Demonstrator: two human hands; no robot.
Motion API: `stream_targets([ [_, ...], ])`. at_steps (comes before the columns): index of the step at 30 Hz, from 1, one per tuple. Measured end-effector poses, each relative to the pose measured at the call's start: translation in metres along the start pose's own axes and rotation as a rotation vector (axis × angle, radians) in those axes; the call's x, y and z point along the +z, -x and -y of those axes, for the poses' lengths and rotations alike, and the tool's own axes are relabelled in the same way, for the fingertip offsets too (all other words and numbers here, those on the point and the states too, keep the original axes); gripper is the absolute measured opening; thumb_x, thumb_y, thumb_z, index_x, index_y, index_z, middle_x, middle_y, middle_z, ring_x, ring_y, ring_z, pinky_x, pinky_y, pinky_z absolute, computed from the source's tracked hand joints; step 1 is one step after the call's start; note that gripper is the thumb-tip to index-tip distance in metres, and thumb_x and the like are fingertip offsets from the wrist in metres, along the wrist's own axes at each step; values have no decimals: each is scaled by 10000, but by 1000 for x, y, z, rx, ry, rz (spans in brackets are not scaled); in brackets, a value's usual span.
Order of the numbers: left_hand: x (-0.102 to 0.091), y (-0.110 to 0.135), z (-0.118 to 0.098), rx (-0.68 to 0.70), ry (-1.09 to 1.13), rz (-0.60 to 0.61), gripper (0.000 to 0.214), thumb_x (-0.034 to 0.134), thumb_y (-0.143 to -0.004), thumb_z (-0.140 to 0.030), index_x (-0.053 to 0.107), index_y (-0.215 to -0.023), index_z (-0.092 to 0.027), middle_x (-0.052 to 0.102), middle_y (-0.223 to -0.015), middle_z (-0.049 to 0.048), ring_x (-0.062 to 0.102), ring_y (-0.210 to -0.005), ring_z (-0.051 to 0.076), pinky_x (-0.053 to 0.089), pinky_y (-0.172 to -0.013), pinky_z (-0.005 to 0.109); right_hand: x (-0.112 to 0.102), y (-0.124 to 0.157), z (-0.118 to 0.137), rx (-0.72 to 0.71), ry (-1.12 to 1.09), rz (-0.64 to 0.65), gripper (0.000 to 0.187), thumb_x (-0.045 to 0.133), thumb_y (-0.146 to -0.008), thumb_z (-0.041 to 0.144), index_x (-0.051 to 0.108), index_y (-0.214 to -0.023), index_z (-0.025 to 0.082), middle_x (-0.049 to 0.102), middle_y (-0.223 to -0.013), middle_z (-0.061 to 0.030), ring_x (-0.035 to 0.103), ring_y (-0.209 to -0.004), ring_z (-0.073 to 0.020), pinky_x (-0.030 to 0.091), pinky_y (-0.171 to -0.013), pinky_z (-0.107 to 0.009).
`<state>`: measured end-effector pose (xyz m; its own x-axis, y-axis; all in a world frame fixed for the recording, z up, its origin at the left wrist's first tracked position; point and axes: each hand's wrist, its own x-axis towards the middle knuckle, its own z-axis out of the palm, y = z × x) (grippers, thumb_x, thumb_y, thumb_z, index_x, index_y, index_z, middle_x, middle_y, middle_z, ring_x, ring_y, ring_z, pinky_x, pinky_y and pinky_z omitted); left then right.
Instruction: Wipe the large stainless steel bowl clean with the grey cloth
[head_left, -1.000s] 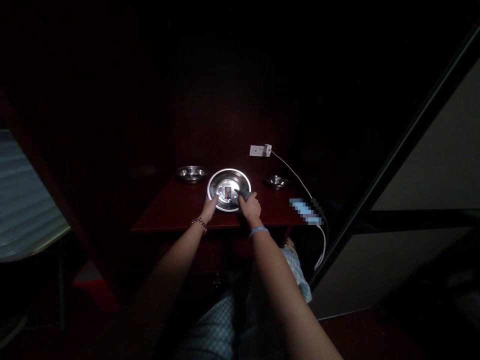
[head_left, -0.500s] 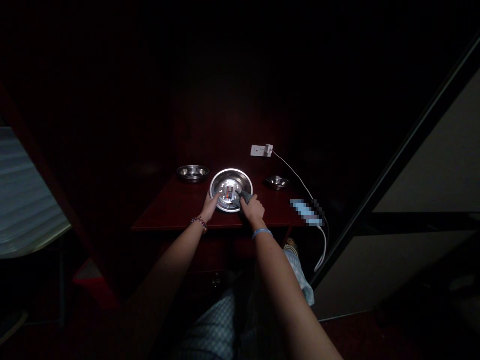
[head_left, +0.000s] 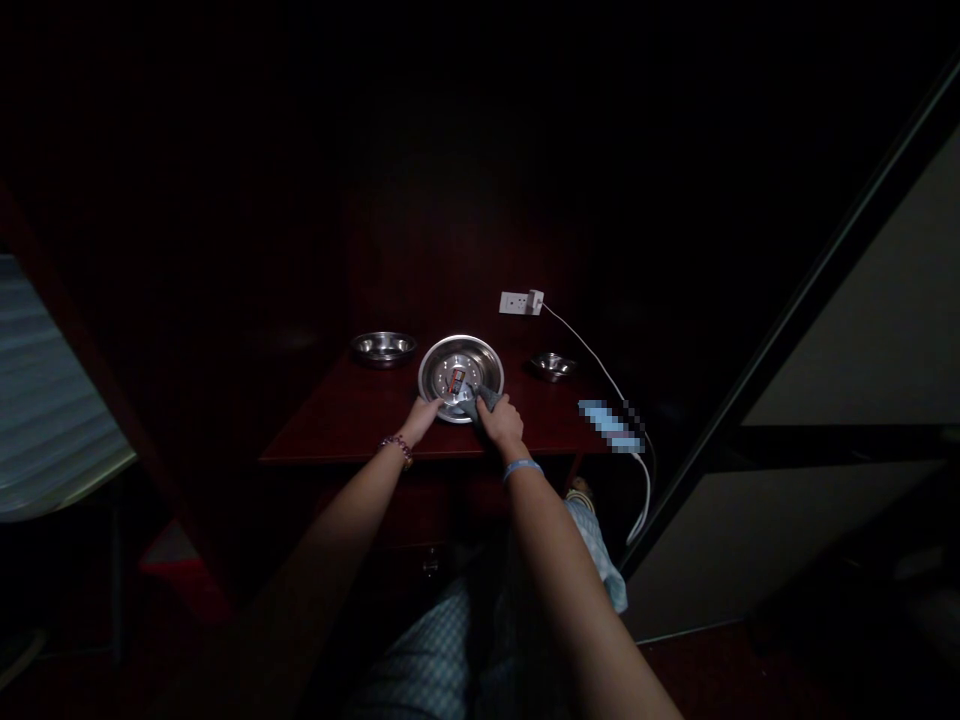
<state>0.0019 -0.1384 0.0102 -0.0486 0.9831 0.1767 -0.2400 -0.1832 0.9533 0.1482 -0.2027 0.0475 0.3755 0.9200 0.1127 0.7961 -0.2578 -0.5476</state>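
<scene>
A shiny round steel plate (head_left: 480,359) lies in the middle of a dark red table (head_left: 337,420). My left hand (head_left: 422,418) grips the plate's near left rim. My right hand (head_left: 498,422) is closed round a grey cloth (head_left: 480,397) and presses it on the plate's near part. The plate's centre shows a small bright reflection.
A steel bowl (head_left: 383,346) stands at the back left and a smaller one (head_left: 552,365) at the right. A white wall socket with a plug (head_left: 521,301) feeds a cable (head_left: 600,370) down to a blurred device (head_left: 611,423) at the table's right edge. The surroundings are dark.
My right hand has drawn the cloth from the plate's right side towards its near middle. The left hand stays on the rim.
</scene>
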Motion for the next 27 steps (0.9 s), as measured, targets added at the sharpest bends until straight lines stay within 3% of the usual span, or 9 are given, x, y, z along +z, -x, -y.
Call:
stream_targets([
  [6,-3,-4,2,-41,3,-75,390,567,-651,0,665,-1008,-124,730,-1094,89,630,-1126,236,419,-1055,376,8,-3,0,-35,-120,10,524,463,-928,486,473,-1243,66,631,-1210,-219,626,-1122,-285,472,-922,-327],
  [14,-4,-4,4,-8,-24,-112,388,560,-629,2,669,-974,-136,735,-1042,84,642,-1088,252,439,-1031,413,4,-3,0,3,-113,-5,499,464,-933,462,470,-1252,79,636,-1210,-199,629,-1117,-273,479,-904,-316],
  [22,-4,-5,-1,-83,-77,-93,379,602,-619,-11,673,-973,-126,740,-993,102,652,-1063,274,453,-1005,427,-6,-1,-3,-10,-19,-43,481,454,-935,461,444,-1252,99,649,-1169,-200,641,-1083,-285,491,-870,-344],
  [27,-4,-4,1,5,-42,-32,349,596,-713,-53,630,-1050,-135,699,-1120,113,609,-1147,253,406,-1057,400,-6,0,-3,-6,27,-36,497,452,-929,489,453,-1235,98,648,-1160,-208,637,-1091,-293,493,-878,-365],
])
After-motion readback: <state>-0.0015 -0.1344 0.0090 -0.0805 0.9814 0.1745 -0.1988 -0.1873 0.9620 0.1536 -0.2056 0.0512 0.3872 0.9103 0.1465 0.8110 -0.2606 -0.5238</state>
